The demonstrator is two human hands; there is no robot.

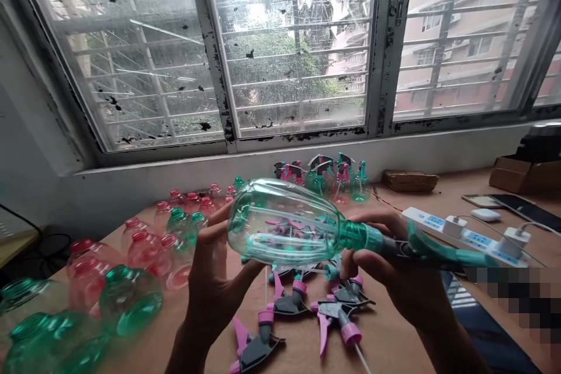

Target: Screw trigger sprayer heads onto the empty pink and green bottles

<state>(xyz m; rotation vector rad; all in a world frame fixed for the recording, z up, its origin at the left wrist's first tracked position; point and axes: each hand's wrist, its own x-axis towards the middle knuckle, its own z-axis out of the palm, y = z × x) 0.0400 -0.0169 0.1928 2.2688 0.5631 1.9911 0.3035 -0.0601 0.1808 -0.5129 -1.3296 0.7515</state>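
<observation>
A clear green spray bottle lies sideways in the air in front of me, above the wooden table. My left hand cups its base end, fingers and thumb pressed on the plastic. My right hand is wrapped round the bottle's neck and the teal and grey trigger head fitted to it. Under the bottle, loose pink and teal trigger heads lie scattered on the table.
Empty pink and green bottles crowd the table's left side. Finished spray bottles stand by the window wall. A power strip with plugged chargers, a phone and cardboard boxes lie to the right.
</observation>
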